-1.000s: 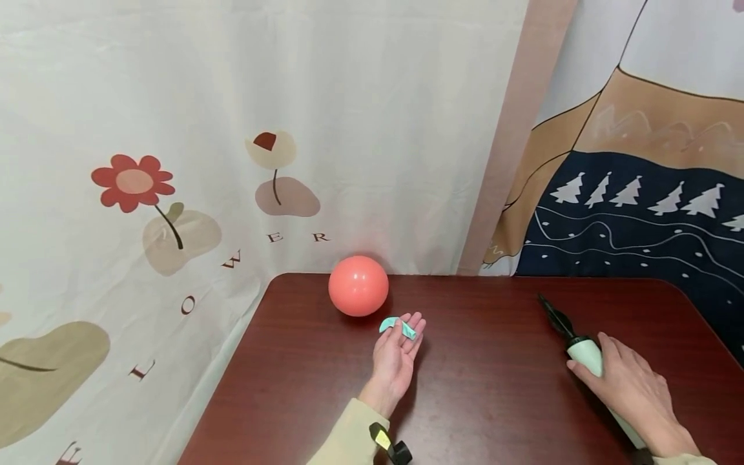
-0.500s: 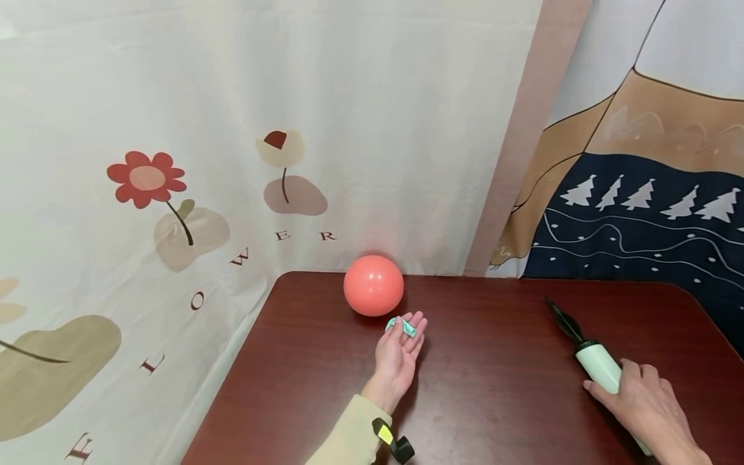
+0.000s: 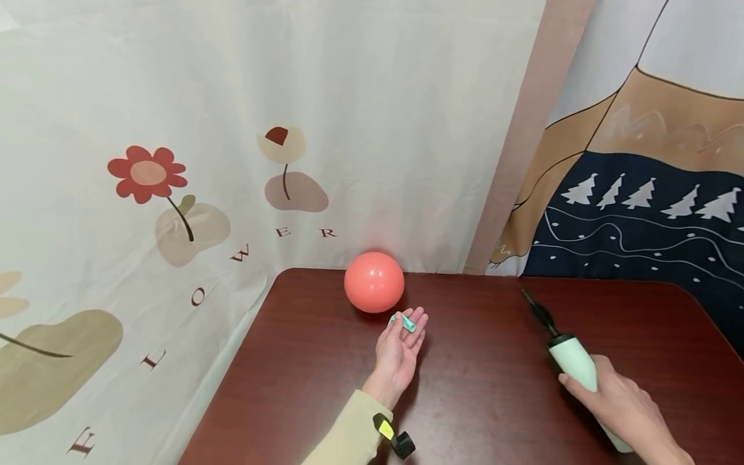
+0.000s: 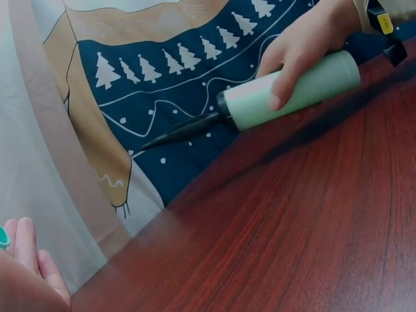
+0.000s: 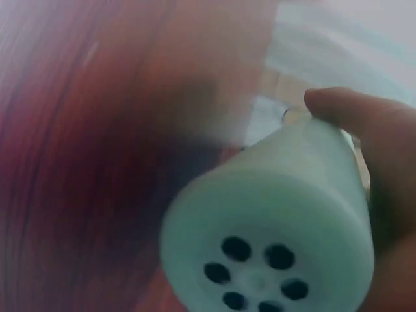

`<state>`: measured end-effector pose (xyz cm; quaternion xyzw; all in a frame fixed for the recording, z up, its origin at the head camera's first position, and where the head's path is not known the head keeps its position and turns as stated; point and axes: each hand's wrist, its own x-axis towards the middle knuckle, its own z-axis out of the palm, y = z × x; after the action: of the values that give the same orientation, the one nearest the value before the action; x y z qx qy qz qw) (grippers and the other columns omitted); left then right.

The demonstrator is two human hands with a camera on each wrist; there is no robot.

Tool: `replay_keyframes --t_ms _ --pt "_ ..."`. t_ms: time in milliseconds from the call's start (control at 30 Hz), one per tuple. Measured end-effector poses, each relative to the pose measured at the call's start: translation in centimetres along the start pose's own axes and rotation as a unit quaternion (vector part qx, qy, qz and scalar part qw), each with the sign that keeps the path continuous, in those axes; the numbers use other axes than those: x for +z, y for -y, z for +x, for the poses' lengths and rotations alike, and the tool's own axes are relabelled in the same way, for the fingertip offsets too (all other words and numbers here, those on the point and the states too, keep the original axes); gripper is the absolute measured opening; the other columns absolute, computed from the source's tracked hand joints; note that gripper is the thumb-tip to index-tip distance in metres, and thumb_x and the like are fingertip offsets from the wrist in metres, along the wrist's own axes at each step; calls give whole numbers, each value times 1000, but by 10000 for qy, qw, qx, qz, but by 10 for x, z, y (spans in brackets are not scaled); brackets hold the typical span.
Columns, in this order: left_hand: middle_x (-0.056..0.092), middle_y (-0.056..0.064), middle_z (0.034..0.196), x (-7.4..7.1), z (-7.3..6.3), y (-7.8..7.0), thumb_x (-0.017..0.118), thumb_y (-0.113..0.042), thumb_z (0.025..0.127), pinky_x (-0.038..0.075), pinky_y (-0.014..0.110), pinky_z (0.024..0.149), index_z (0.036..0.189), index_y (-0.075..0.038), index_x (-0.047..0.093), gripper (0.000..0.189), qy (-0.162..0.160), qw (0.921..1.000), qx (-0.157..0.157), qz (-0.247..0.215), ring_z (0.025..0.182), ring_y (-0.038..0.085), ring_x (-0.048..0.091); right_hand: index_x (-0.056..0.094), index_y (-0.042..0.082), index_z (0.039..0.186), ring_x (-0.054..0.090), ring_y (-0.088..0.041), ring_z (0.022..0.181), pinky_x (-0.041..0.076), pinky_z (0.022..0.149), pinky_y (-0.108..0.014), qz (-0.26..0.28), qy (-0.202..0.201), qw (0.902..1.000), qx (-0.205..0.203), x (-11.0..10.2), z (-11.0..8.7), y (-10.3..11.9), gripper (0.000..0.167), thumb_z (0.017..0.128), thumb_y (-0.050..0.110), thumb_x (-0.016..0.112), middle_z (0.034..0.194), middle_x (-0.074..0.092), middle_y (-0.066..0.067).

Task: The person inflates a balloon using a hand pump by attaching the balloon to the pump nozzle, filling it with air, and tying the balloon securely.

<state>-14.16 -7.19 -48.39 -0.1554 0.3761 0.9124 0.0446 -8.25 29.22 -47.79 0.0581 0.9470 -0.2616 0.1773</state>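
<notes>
My left hand (image 3: 397, 354), palm up, pinches a small teal uninflated balloon (image 3: 409, 324) between thumb and fingers, its tube-like neck toward the right. Behind it on the table sits an inflated coral-red balloon (image 3: 374, 282). At the right, my right hand (image 3: 626, 405) grips a pale green balloon pump (image 3: 572, 361) around its barrel. The pump's black nozzle (image 4: 182, 132) points away and to the left. In the left wrist view the pump hangs above the table, its shadow below it. Several dark holes show in the pump's end (image 5: 259, 276) in the right wrist view.
The dark red-brown wooden table (image 3: 482, 400) has rounded far corners. A pale curtain (image 3: 395, 129) with printed flowers and letters hangs along its back and left. A navy and tan printed cloth (image 3: 628, 239) hangs at the right.
My right hand first slid back along the pump, then lifted it and brought it left. The left hand stays nearly in place, the teal balloon turning slightly in its fingers. The head view shifted a little.
</notes>
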Motion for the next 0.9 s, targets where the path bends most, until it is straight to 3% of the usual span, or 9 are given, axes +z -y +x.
replay_keyframes --t_ms 167,467,633,900 --pt "63 19 139 1 -1 1 51 -29 110 35 47 120 138 2 53 41 5 10000 21 -5 130 30 61 40 -8 143 62 -25 88 50 66 -40 358 -55 9971 -674 12 -9 24 86 97 61 62 112 66 -19" --pt "65 18 136 5 -1 -1 48 -28 112 35 47 119 136 2 55 39 -19 9999 10 -101 131 32 59 49 4 141 59 -20 89 49 69 -38 908 417 9874 -1225 32 -21 53 70 94 51 73 112 66 -7" --pt "59 21 143 4 -2 -2 50 -29 111 36 46 119 137 2 54 41 62 10000 -7 -58 130 30 61 54 7 135 58 -18 86 49 68 -38 933 507 9838 -1441 40 -23 66 65 90 47 78 105 65 -2" --pt "63 18 139 5 -2 -1 50 -30 111 32 49 121 132 -2 58 36 110 9999 -13 60 123 24 67 58 10 129 56 -6 80 47 65 -29 745 508 9764 -1964 51 -24 77 57 91 48 77 99 64 5"
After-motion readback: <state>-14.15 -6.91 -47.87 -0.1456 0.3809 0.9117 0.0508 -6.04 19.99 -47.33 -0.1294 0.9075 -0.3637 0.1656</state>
